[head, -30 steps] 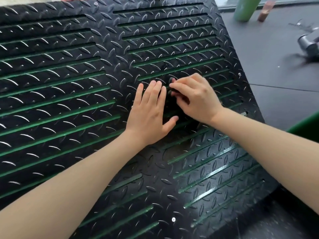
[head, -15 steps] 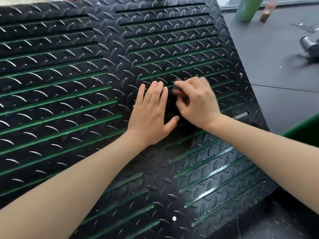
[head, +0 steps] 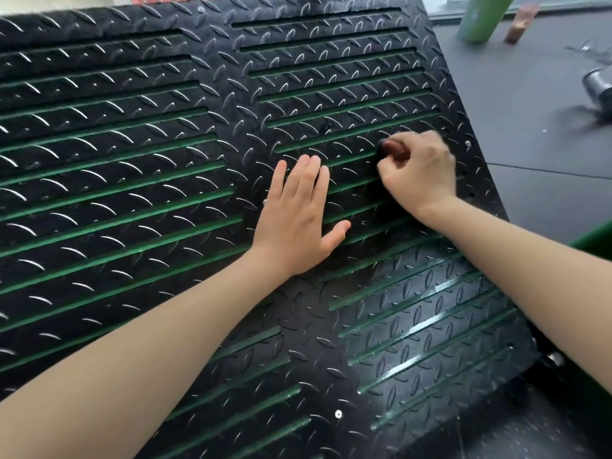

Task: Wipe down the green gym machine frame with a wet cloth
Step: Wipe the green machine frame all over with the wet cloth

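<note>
A large black diamond-plate footplate (head: pixel 149 104) fills the view, tilted, with long slots through which the green frame (head: pixel 132 223) shows. My left hand (head: pixel 298 223) lies flat and open on the plate near its middle. My right hand (head: pixel 420 173) is to the right of it, fingers curled tight on a small dark cloth (head: pixel 381 151). The cloth is pressed onto a slot near the plate's right edge and is mostly hidden by the fingers. The lower right slots glisten.
A green post (head: pixel 480 14) and a small brown object (head: pixel 520 21) stand at the top right on the dark rubber floor (head: pixel 530 134). A grey metal part (head: pixel 599 84) lies at the far right. Another green frame piece (head: pixel 596 236) shows at the right edge.
My right hand has slid to the right along the slot with the cloth, away from my left hand. The left hand has stayed flat in place.
</note>
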Demonstrator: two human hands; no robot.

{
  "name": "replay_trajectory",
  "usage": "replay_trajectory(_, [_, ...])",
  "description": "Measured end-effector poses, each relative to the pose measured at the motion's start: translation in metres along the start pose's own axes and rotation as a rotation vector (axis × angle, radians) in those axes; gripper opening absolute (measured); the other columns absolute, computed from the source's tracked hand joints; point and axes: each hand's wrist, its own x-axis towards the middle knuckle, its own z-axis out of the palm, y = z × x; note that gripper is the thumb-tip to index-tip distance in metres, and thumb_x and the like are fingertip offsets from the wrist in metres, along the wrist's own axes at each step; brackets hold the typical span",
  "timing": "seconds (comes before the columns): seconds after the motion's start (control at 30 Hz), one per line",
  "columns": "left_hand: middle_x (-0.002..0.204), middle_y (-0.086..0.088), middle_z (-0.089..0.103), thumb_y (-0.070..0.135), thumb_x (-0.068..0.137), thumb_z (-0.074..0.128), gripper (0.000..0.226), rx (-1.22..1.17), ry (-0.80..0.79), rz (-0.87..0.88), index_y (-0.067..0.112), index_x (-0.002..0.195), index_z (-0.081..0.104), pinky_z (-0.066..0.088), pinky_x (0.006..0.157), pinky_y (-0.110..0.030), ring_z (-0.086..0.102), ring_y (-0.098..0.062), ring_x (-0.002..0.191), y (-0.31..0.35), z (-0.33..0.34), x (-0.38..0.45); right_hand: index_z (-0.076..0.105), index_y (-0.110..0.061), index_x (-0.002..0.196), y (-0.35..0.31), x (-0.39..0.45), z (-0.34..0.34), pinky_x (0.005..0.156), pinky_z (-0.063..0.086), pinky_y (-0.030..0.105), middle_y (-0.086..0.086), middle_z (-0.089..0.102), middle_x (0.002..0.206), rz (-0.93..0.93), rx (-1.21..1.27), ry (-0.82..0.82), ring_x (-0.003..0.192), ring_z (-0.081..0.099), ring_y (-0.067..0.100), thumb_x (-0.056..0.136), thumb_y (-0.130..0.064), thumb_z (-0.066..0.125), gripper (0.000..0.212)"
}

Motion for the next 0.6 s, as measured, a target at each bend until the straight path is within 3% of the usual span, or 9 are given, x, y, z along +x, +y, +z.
replay_trajectory(0.13, [0.165,-0.021,0.028,0.067,0.096,0.027,0.093,-0.023,-0.017,0.003,-0.002,0.158,0.031,0.011,0.128,-0.057,0.019,-0.036,0.157,-0.001,-0.001,0.001,0.075,-0.013,0.112,-0.033,-0.037,0.008,0.079,0.048,0.033,0.009,0.065,0.096,-0.414,0.051,-0.093,0.091,0.061,0.029,0.083,-0.026,0.067,0.033])
replay_trajectory(0.23, [0.166,-0.02,0.029,0.066,0.096,0.029,0.092,-0.075,-0.029,0.02,-0.002,0.158,0.031,0.012,0.128,-0.055,0.02,-0.035,0.157,-0.008,-0.004,-0.003,0.075,-0.01,0.111,-0.037,-0.04,0.01,0.073,0.052,0.034,0.008,0.065,0.095,-0.501,0.049,-0.063,0.087,0.06,0.029,0.083,-0.023,0.067,0.032])
replay_trajectory(0.4, [0.158,-0.016,0.042,0.061,0.1,0.043,0.081,-0.098,-0.01,0.122,0.001,0.154,0.042,0.02,0.128,-0.052,0.032,-0.033,0.152,-0.052,-0.019,-0.036,0.074,-0.007,0.114,-0.037,-0.035,0.008,0.07,0.054,0.047,0.011,0.067,0.099,-0.73,0.031,-0.037,0.085,0.061,0.032,0.091,-0.022,0.063,0.03])
replay_trajectory(0.6, [0.155,-0.016,0.047,0.056,0.1,0.053,0.074,-0.071,-0.05,0.15,0.003,0.15,0.05,0.028,0.124,-0.055,0.039,-0.034,0.149,-0.102,-0.041,-0.128,0.075,-0.008,0.117,-0.084,-0.068,0.015,0.071,0.051,0.046,0.011,0.069,0.106,-0.988,0.146,-0.162,0.086,0.06,0.03,0.088,-0.018,0.068,0.031])
